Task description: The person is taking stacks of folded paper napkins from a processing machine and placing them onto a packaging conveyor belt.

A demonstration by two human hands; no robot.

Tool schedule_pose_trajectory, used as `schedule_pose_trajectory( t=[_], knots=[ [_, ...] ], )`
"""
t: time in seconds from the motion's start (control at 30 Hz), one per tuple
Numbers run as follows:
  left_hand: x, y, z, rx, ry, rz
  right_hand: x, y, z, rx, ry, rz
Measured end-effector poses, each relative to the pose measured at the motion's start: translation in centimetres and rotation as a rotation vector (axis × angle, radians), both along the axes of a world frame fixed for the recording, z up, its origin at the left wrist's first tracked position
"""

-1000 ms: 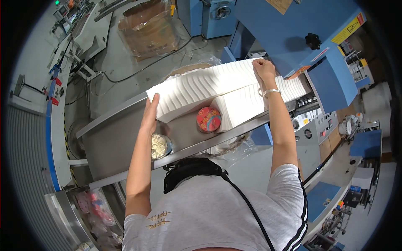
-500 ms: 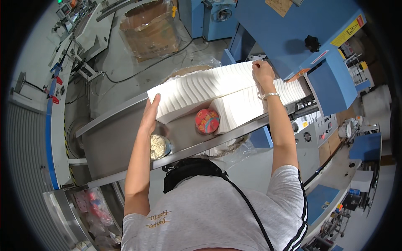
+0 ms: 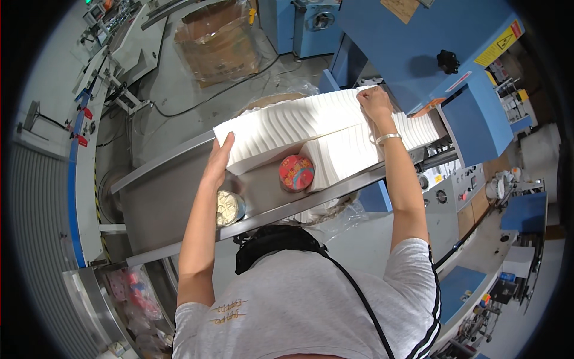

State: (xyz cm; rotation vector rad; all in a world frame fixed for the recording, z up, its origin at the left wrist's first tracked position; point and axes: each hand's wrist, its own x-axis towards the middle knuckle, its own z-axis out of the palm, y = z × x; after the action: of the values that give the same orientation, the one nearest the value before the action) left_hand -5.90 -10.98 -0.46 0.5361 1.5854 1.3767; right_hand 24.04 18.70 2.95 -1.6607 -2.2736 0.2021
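Two rows of thin white sheets, standing on edge and packed close, lie along a metal trough. My left hand (image 3: pixel 220 160) presses against the left end of the far row (image 3: pixel 281 128), its thumb up along the edge; some of its fingers are hidden behind the row. At that row's right end, my right hand (image 3: pixel 375 103) is curled down onto the sheets, fingertips tucked in and out of sight. The near row (image 3: pixel 347 154) sits below, close to my right forearm. A round red patterned tin (image 3: pixel 296 173) stands against its left end. Beside my left wrist is a pale-topped round container (image 3: pixel 228 207).
The metal trough (image 3: pixel 173 200) runs from the lower left up to a large blue machine (image 3: pixel 430 54), with a black knob (image 3: pixel 448 61) on its panel. Behind it, a plastic-lined cardboard box (image 3: pixel 218 51) stands on the floor, and a cable (image 3: pixel 197 109) runs nearby.
The whole view has shifted slightly. My right hand has edged a little to the left along the far row; my left hand stays at its end.
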Motion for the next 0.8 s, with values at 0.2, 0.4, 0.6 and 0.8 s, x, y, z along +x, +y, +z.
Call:
schedule_pose_trajectory(
  t=[0.2,0.4,0.6,0.8],
  knots=[
    [-0.1,0.1,-0.1,0.002,0.001,-0.016,0.2,0.4,-2.1,0.144,-0.09,0.144],
    [0.1,0.3,0.9,-0.012,0.014,-0.007,-0.4,-1.1,0.4,0.255,-0.293,0.242],
    [-0.2,0.6,0.3,-0.018,-0.023,-0.01,-0.8,-0.5,0.4,0.12,-0.275,0.194],
    [-0.7,0.6,-0.3,-0.051,0.015,-0.046,-1.5,-0.1,1.8,-0.085,-0.37,0.167]
  ],
)
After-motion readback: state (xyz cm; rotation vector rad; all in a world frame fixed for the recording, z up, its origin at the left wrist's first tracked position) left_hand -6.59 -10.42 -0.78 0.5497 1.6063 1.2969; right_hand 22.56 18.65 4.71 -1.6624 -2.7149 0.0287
